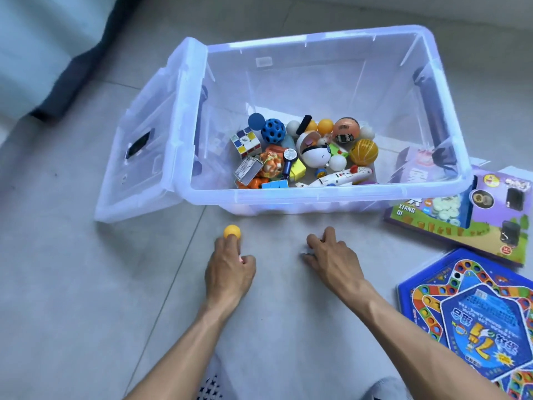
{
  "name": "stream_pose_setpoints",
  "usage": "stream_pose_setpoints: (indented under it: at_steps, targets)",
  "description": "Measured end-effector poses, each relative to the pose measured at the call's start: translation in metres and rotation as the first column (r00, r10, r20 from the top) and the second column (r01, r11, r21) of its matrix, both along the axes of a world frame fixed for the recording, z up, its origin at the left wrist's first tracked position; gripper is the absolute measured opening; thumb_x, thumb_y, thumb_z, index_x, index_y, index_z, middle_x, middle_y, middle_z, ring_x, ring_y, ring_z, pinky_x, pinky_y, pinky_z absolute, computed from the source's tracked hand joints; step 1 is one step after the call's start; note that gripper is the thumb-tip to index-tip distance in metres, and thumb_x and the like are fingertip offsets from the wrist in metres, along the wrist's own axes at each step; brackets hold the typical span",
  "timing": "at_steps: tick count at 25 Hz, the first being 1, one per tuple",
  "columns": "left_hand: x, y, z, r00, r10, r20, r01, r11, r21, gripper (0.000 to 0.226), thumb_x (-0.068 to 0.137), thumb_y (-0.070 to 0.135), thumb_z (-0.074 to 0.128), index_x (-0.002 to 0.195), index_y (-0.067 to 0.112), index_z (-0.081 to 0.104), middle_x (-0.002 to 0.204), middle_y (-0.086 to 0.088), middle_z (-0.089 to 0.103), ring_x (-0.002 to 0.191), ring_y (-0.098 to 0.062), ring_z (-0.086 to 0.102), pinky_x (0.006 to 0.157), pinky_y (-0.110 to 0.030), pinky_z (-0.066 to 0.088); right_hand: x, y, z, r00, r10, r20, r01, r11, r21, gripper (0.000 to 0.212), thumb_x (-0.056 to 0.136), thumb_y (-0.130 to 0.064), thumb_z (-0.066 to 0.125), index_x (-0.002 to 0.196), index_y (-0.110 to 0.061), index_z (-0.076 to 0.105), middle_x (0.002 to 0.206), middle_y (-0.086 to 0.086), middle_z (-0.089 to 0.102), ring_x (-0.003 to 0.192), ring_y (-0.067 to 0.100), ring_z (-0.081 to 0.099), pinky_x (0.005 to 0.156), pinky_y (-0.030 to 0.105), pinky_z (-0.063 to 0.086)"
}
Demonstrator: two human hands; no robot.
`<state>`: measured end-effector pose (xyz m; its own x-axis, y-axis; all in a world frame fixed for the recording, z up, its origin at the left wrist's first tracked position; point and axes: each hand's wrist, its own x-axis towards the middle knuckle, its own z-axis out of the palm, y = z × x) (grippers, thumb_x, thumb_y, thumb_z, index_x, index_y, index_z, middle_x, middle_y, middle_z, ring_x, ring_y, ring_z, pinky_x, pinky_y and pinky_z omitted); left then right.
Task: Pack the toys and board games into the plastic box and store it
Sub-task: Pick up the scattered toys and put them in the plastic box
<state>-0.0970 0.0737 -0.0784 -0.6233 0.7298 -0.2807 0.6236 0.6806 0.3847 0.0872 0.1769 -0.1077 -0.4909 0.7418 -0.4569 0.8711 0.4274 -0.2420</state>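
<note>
Grey tiled floor (72,284), pale grout lines running diagonally; blurred light-blue fabric with a dark edge (43,53) at upper left. Clear plastic box (317,194) sits open on the floor, its clear lid (144,157) leaning against the box's left side. Inside, heaped toward the near wall: Rubik's cube (246,142), blue holed ball (272,131), flat dark-blue disc (256,121), orange ping-pong ball (325,126) among white ones, ball printed with a face (346,130), yellow-orange ribbed ball (363,151), white toy airplane (340,176), row of light-blue blocks (275,184). Left hand (229,271) is on the floor in front of the box, fingers curled, fingertips pinching a yellow-orange ping-pong ball (232,231). Right hand (331,259) is near it, knuckles up, fingers curled down over something small and pale against the tile; item not identifiable. Right of the box, a purple board game box (461,226) lies flat, readable print "XIANG QI". Nearer, a blue hexagonal game board box (476,313) with a coloured track; its characters are not legible.
</note>
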Motion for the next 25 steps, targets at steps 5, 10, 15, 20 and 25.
stream_pose_setpoints:
  at_steps: [5,10,15,20,25]
  targets:
    - [-0.025,-0.036,-0.022,0.996,0.019,0.09,-0.005,0.988,-0.157,0.021,0.084,0.027,0.062,0.093,0.012,0.049,0.096,-0.008,0.051,0.084,-0.037,0.057,0.067,-0.041,0.045,0.015,-0.012,0.004,0.995,0.044,0.093,-0.046,0.999,0.019,0.027,0.098,-0.032,0.035,0.123,-0.023,0.041,0.109,0.007,0.051,0.079,0.036,0.065,0.057,0.034,0.035]
    - [-0.026,-0.01,-0.004,0.984,0.15,0.098,-0.17,0.956,0.24,0.015,0.084,0.02,0.066,0.089,0.011,0.054,0.095,0.001,0.05,0.067,-0.022,0.052,0.06,-0.031,0.04,0.035,-0.03,0.005,0.994,-0.106,-0.011,0.104,0.989,-0.109,0.019,0.096,-0.029,0.035,0.114,-0.024,0.04,0.103,0.003,0.045,0.075,0.037,0.061,0.056,0.036,0.037]
    - [-0.051,0.037,-0.005,0.994,-0.092,0.063,0.095,0.994,-0.056,0.012,0.091,0.029,0.054,0.098,0.019,0.051,0.102,-0.004,0.047,0.08,-0.035,0.059,0.071,-0.041,0.051,0.038,-0.038,0.008,0.996,-0.082,0.026,0.085,0.987,-0.134,0.017,0.095,-0.029,0.035,0.111,-0.025,0.04,0.108,0.0,0.042,0.066,0.03,0.044,0.056,0.035,0.036]
    - [-0.043,0.02,-0.026,0.99,-0.139,0.032,0.142,0.971,-0.191,0.017,0.096,0.023,0.045,0.111,0.018,0.05,0.119,-0.01,0.034,0.081,-0.036,0.054,0.065,-0.034,0.042,0.043,-0.049,0.01,0.993,-0.098,0.057,0.107,0.98,-0.168,0.019,0.092,-0.024,0.035,0.111,-0.024,0.041,0.106,-0.002,0.036,0.067,0.027,0.042,0.047,0.033,0.025]
    - [-0.014,-0.012,-0.009,0.982,0.065,0.178,-0.049,0.994,-0.096,0.009,0.095,0.021,0.044,0.093,0.017,0.053,0.105,-0.007,0.04,0.064,-0.03,0.054,0.064,-0.033,0.046,0.038,-0.048,0.039,0.875,-0.442,-0.199,0.352,0.862,-0.364,0.014,0.091,-0.029,0.047,0.1,-0.032,0.057,0.093,-0.008,0.055,0.074,0.015,0.057,0.066,0.031,0.047]
